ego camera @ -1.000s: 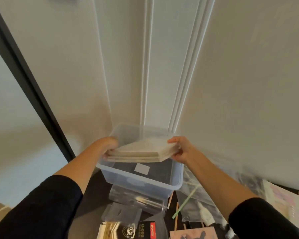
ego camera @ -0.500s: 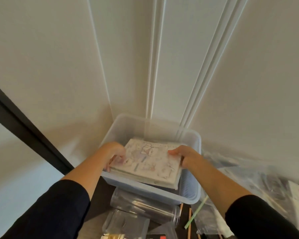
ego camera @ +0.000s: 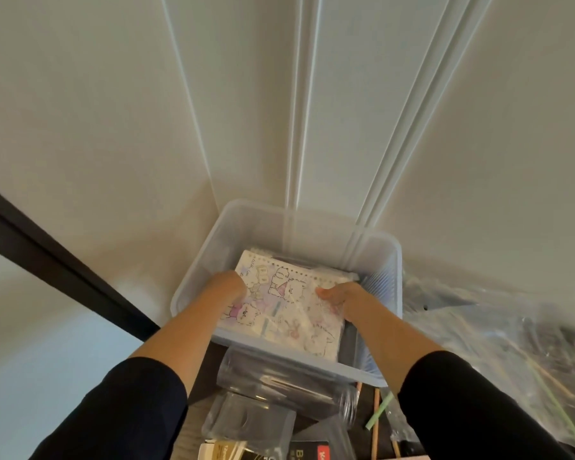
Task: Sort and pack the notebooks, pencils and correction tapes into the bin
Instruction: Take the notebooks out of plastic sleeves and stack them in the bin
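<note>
The left hand grips the left edge of the notebooks, its fingers tucked out of sight under the stack. The right hand grips the right edge, thumb laid flat on the top cover and the other fingers hidden below. Both hands sit about equally close, one on each side, so the load is shared between them.

The notebooks lie directly between the hands and inside the bin. Their long axis runs away from the person toward the wall, skewed a little to the right, with the punched binding edge at the far end. Whether the stack already rests on the bin floor cannot be told. The likely next move is straight down and then letting go, and the gap along the bin's right wall looks narrow for pulling the right hand's fingers out.

The covers are pale, glossy paper printed with cartoon animals. The bin is a translucent, bluish plastic tub with rounded corners and a ribbed right wall. In front of it, on the dark surface, lie a clear tube and a clear box, both hard and shiny. Thin wooden pencils and a green stick lie beside crinkled plastic wrapping on the right.
</note>
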The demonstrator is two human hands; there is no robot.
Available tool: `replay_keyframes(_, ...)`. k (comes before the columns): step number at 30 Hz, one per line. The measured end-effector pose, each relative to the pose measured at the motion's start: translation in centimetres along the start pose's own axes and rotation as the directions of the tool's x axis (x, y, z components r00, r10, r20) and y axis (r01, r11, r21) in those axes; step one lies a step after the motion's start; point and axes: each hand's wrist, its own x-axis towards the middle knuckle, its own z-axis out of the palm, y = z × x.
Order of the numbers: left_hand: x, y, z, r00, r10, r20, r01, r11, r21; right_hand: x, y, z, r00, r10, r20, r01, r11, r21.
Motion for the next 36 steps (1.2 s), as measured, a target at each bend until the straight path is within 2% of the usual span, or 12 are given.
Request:
replay_keyframes(2, 0.5, -0.2, 0.5, 0.990, 0.058, -0.132, -0.051, 0.997, 0.052, 0.3, 0.1, 0.0, 0.997, -0.031, -0.076, 0.013, 0.973, -0.230)
replay_keyframes(4, 1.0, 0.0, 1.0, 0.968, 0.119, -0.219, -0.108, 0.992, 0.065, 0.2, 0.3, 0.0, 0.987, -0.074, -0.141, 0.020, 0.937, -0.348)
replay_keyframes(8, 1.0, 1.9, 0.9, 0.956, 0.181, -0.233, -0.185, 0.983, 0.005, 0.1, 1.2, 0.4, 0.944, -0.198, -0.265, 0.028, 0.846, -0.532)
replay_keyframes(11, 0.6, 2.6, 0.8, 0.948, 0.200, -0.250, -0.209, 0.978, -0.010, -0.4, 1.3, 0.6, 0.918, -0.238, -0.319, 0.025, 0.834, -0.551)
replay_keyframes(14, -0.4, 2.7, 0.2, 0.953, 0.178, -0.245, -0.198, 0.978, -0.061, -1.2, 1.1, 0.1, 0.921, -0.249, -0.299, 0.066, 0.856, -0.512)
replay_keyframes(19, -3.2, 4.1, -1.3, 0.932, 0.224, -0.286, -0.266, 0.957, -0.119, -4.4, -0.1, -1.7, 0.941, -0.253, -0.225, 0.151, 0.909, -0.389)
replay_keyframes(22, -6.2, 5.7, -2.2, 0.921, 0.222, -0.320, -0.293, 0.936, -0.193, -8.0, -0.9, -3.1, 0.951, -0.280, -0.127, 0.247, 0.942, -0.228)
replay_keyframes(26, -10.7, 8.0, -3.0, 0.864, 0.255, -0.435, -0.383, 0.893, -0.236, -13.3, -0.8, -6.6, 0.920, -0.373, -0.116, 0.380, 0.924, 0.036)
replay_keyframes(28, -13.4, 9.2, -2.9, 0.823, 0.273, -0.497, -0.438, 0.864, -0.250, -15.7, 0.5, -9.5, 0.889, -0.424, -0.173, 0.448, 0.883, 0.138)
replay_keyframes(31, -17.2, 11.7, -1.8, 0.745, 0.339, -0.574, -0.566, 0.778, -0.275, -19.0, 3.7, -14.0, 0.863, -0.426, -0.274, 0.482, 0.855, 0.190)
replay_keyframes(36, -23.0, 16.3, 3.0, 0.628, 0.487, -0.607, -0.733, 0.632, -0.251, -22.2, 11.8, -21.2, 0.840, -0.321, -0.437, 0.455, 0.856, 0.247)
